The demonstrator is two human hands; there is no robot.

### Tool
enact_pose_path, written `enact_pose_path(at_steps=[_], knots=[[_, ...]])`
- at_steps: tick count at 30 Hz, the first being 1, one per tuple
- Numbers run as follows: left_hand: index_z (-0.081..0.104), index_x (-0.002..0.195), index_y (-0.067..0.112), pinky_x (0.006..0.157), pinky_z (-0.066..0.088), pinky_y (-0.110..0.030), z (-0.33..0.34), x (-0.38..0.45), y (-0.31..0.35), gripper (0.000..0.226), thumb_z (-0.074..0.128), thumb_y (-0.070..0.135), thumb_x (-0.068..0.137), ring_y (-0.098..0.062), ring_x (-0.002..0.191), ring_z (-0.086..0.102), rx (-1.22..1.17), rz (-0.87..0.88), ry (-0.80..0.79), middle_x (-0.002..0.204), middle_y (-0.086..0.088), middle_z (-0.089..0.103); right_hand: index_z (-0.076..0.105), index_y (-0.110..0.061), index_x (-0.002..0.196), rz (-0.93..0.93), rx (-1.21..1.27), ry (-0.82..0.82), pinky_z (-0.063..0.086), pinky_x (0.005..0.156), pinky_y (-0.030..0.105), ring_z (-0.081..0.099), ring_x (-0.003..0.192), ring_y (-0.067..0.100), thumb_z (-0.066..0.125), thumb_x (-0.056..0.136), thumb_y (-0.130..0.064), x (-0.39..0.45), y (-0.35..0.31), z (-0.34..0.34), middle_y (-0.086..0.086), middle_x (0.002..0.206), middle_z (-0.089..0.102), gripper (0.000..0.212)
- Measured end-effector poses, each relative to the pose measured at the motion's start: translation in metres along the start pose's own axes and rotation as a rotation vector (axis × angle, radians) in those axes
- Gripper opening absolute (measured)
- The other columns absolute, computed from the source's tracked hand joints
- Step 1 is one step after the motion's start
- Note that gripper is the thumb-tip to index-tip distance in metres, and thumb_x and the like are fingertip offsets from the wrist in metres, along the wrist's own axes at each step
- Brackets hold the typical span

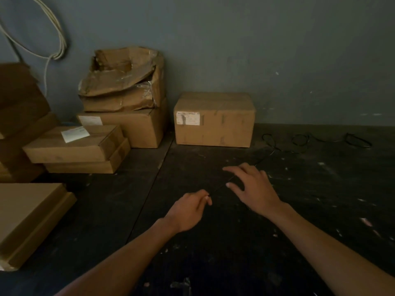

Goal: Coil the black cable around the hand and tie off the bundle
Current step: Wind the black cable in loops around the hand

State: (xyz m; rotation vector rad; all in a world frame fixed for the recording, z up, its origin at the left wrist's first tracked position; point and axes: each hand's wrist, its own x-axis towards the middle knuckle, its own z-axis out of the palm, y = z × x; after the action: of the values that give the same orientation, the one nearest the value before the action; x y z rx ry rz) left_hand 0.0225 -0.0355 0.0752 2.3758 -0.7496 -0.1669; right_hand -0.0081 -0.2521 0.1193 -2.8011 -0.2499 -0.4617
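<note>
A thin black cable (299,141) lies in loose loops on the dark floor by the far wall at the right. From there it runs down-left toward my hands. My left hand (188,210) pinches the near end of the cable between thumb and fingers. Just beyond it my right hand (250,186) hovers over the cable's taut stretch with fingers spread and holds nothing that I can see. The cable is faint against the dark floor between the two hands.
A sealed cardboard box (213,119) stands against the wall behind the hands. Stacked and torn boxes (121,99) fill the left side, with a flat carton (27,221) at the near left. Pale cables (53,39) hang on the wall at upper left.
</note>
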Motion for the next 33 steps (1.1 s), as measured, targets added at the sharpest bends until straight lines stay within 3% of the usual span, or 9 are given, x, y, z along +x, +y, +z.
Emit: enact_pose_path(at_steps=[5,9,12,15,20,24,26,30,33], knots=[[0.060,0.101,0.028,0.058,0.041,-0.023,-0.007,0.009,0.018,0.020,0.040,0.028,0.103,-0.003,0.057,0.051,-0.015,0.067,0.037,0.068,0.010,0.055,0.063,-0.032,0.112,-0.124,0.023,-0.118,0.044,0.096,0.037,0.058,0.103,0.010,0.051,0.098,-0.032,0.008,-0.003,-0.014,-0.009,0.109,0.060,0.019],[0.061,0.105,0.029,0.057,0.043,-0.025,-0.012,0.009,0.020,0.022,0.040,0.032,0.103,-0.004,0.057,0.053,-0.020,0.083,0.033,0.075,0.002,0.062,0.063,-0.030,0.106,-0.121,0.084,-0.147,0.046,0.082,0.028,0.056,0.096,0.007,0.050,0.098,-0.028,0.013,0.004,-0.025,-0.012,0.102,0.055,0.015],[0.059,0.109,0.032,0.064,0.053,-0.034,-0.014,0.006,0.019,0.023,0.037,0.033,0.103,-0.010,0.064,0.059,-0.014,0.082,0.019,0.084,0.001,0.065,0.061,-0.031,0.103,-0.084,0.125,-0.094,0.047,0.082,0.028,0.054,0.094,0.003,0.050,0.098,-0.028,0.020,0.011,-0.037,-0.014,0.102,0.058,0.012],[0.059,0.106,0.034,0.063,0.050,-0.034,-0.020,0.003,0.026,0.025,0.034,0.032,0.104,-0.012,0.062,0.056,-0.096,0.062,0.003,0.078,0.000,0.061,0.061,-0.030,0.100,-0.050,0.170,-0.046,0.048,0.081,0.030,0.057,0.093,0.004,0.053,0.096,-0.030,0.028,0.015,-0.050,-0.012,0.100,0.062,0.009],[0.065,0.105,0.019,0.063,0.044,-0.028,-0.033,0.001,0.056,0.034,0.033,0.028,0.105,-0.008,0.060,0.046,-0.476,0.047,-0.113,0.068,0.005,0.048,0.065,-0.024,0.093,-0.041,0.274,0.076,0.050,0.077,0.035,0.059,0.087,0.010,0.059,0.093,-0.030,0.037,0.025,-0.057,-0.008,0.092,0.063,0.008],[0.067,0.108,0.015,0.068,0.046,-0.025,-0.051,-0.004,0.082,0.038,0.031,0.027,0.105,-0.012,0.064,0.049,-0.815,0.080,-0.157,0.066,0.002,0.049,0.067,-0.017,0.093,-0.015,0.338,0.168,0.050,0.076,0.036,0.059,0.084,0.012,0.058,0.094,-0.023,0.038,0.036,-0.050,-0.003,0.088,0.063,0.010],[0.068,0.109,0.015,0.072,0.047,-0.028,-0.063,-0.003,0.097,0.037,0.034,0.028,0.103,-0.014,0.069,0.053,-0.979,0.136,-0.187,0.071,0.000,0.054,0.067,-0.014,0.094,-0.003,0.369,0.176,0.050,0.075,0.034,0.059,0.082,0.013,0.056,0.095,-0.018,0.037,0.038,-0.044,0.000,0.087,0.064,0.011],[0.063,0.122,0.011,0.083,0.052,-0.036,-0.091,0.011,0.120,0.036,0.035,0.023,0.103,-0.018,0.086,0.064,-1.217,0.219,-0.207,0.085,-0.002,0.064,0.067,-0.017,0.099,0.057,0.421,0.138,0.043,0.062,0.024,0.056,0.066,0.005,0.053,0.098,-0.017,0.035,0.033,-0.031,-0.011,0.072,0.059,0.014],[0.057,0.129,0.011,0.093,0.051,-0.047,-0.113,0.027,0.134,0.035,0.034,0.019,0.104,-0.023,0.099,0.067,-1.276,0.250,-0.181,0.094,-0.004,0.070,0.065,-0.025,0.101,0.089,0.467,0.073,0.047,0.059,0.032,0.058,0.062,0.016,0.050,0.100,-0.020,0.032,0.021,-0.022,-0.001,0.069,0.061,0.016]])
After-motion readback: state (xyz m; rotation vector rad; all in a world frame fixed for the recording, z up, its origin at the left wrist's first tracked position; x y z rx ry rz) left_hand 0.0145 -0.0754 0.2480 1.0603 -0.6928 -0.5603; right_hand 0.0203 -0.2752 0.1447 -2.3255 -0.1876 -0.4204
